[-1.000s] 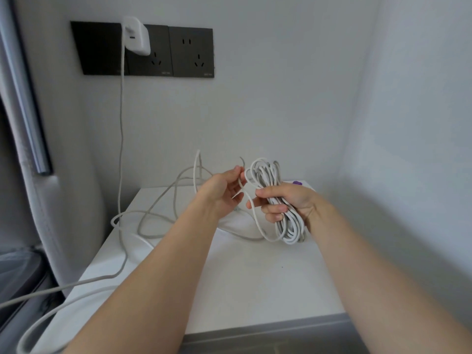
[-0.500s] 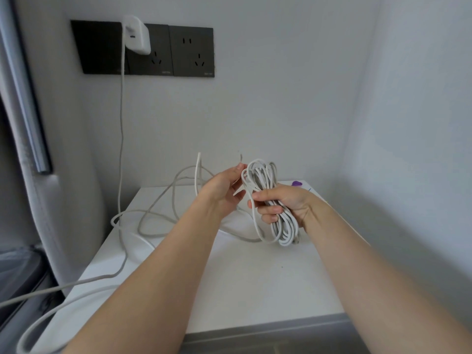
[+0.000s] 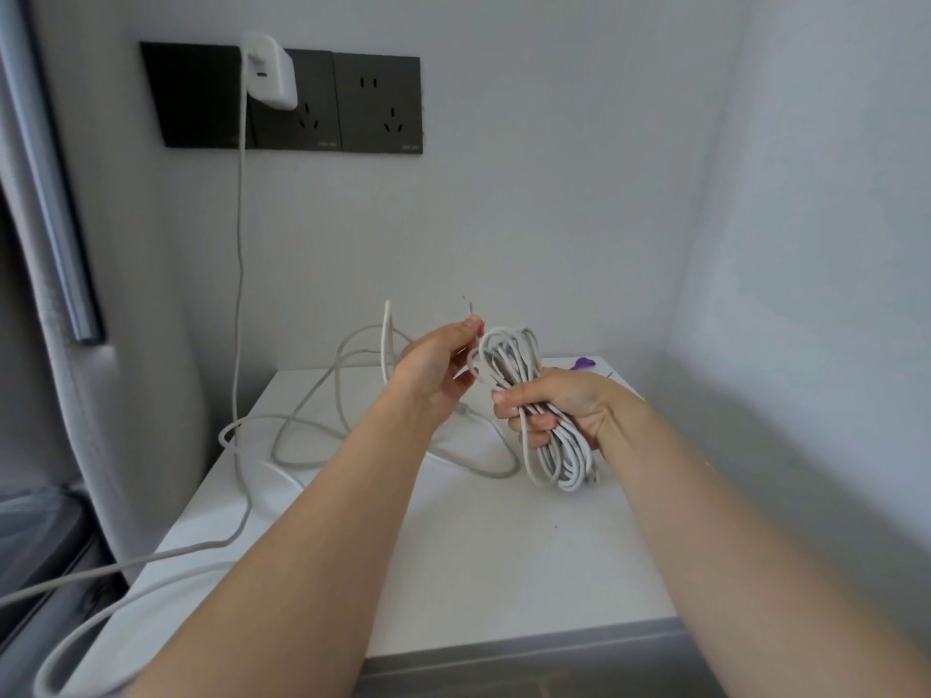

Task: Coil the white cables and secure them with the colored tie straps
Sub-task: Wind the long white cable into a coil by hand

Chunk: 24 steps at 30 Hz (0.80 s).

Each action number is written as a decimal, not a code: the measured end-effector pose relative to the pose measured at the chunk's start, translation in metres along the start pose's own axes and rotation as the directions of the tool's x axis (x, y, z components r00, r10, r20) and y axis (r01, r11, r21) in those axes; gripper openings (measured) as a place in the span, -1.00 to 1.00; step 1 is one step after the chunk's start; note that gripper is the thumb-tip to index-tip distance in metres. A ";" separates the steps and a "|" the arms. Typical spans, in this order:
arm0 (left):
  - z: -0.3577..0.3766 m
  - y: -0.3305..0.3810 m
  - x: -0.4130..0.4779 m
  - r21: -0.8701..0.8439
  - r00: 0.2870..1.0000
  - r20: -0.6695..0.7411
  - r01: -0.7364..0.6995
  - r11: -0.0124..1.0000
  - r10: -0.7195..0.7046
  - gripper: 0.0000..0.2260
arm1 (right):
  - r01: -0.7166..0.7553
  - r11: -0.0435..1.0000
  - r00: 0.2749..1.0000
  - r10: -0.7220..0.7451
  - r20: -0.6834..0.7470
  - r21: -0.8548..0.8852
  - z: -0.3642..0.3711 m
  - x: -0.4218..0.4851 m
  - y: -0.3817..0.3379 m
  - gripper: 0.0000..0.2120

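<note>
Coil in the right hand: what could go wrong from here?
The coil hangs unevenly from the right hand; loops could slip free before tying. The purple tie strap lies behind that hand, so reaching may loosen the grip. The loose cable hangs from the plugged-in charger; pulling could snag it.

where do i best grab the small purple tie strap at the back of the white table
Pinch the small purple tie strap at its visible end, from above: it seems to lie flat on the white table, leaving little to catch sideways. The right hand grips the coiled white cable bundle in front of it, so come over with the left hand.
</note>
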<state>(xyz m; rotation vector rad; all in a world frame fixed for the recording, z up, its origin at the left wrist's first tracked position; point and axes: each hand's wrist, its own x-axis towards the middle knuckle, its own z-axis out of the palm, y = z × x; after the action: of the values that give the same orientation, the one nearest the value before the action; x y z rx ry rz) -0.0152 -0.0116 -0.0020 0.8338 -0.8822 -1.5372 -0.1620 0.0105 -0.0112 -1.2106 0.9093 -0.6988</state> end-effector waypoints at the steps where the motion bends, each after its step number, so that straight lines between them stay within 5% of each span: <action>1: 0.000 0.001 0.000 0.006 1.000 -0.011 0.002 1.000 -0.002 -0.93 | -0.007 1.000 1.000 0.007 0.004 0.001 -0.001 0.000 -0.001 -0.75; 9: -0.008 0.012 0.004 -0.066 0.979 -0.200 -0.063 0.996 0.048 -0.83 | 0.066 0.993 0.998 -0.066 -0.002 0.095 -0.009 0.001 0.001 -0.76; 15: -0.015 0.013 0.007 0.184 0.940 -0.314 -0.075 0.980 0.131 -0.94 | 0.159 0.942 0.984 -0.128 -0.120 0.295 -0.009 0.000 -0.002 -0.88; 19: -0.020 0.010 0.011 0.277 0.907 -0.368 -0.103 0.955 0.204 -0.69 | 0.190 0.916 0.982 -0.178 -0.065 0.353 -0.009 0.000 -0.006 -0.83; 22: -0.019 0.009 0.012 0.495 0.848 -0.332 -0.215 0.842 0.412 -0.60 | 0.221 0.900 0.975 -0.191 -0.116 0.376 -0.011 0.000 -0.008 -0.73; 24: -0.016 0.006 0.009 0.637 0.811 -0.178 -0.337 0.693 0.558 -0.51 | 0.230 0.895 0.972 -0.190 -0.141 0.382 -0.013 -0.002 -0.009 -0.70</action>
<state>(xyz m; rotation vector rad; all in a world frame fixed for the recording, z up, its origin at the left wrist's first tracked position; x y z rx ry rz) 0.0005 -0.0223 -0.0041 1.1781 -1.1955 -0.6234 -0.1739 0.0036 -0.0034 -0.9213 0.6787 -1.0720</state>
